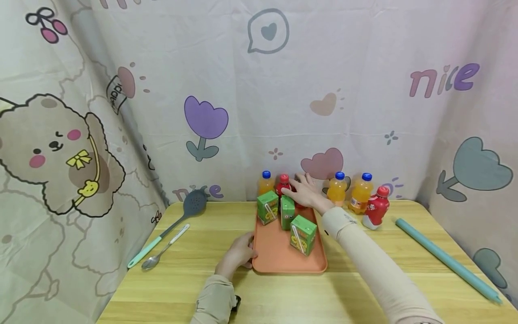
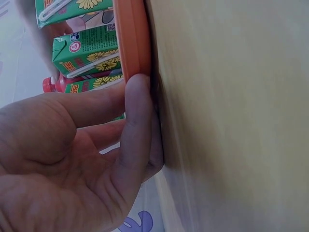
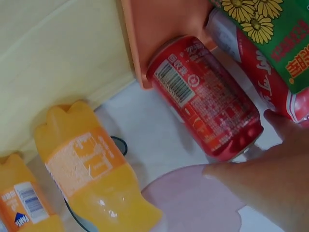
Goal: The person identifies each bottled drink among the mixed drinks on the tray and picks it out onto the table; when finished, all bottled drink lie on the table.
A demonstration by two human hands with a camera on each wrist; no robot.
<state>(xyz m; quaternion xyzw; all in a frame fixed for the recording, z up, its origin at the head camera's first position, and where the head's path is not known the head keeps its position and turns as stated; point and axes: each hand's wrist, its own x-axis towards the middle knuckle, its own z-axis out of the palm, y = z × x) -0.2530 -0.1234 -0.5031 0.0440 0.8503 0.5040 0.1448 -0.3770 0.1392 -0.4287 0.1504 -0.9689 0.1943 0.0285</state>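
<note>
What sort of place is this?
Probably a staged tabletop recording set: a cartoon-print cloth backdrop hangs right behind a wood-look table, with green cartons on an orange tray.

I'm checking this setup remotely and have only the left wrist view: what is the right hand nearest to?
Observer: A red can; the right hand is at its top end.
Operator: Which drinks stand to the right of the tray?
Observer: Two orange bottles and a red bottle.
Operator: And what is to the left of the tray?
Observer: A spoon and a skimmer.
</note>
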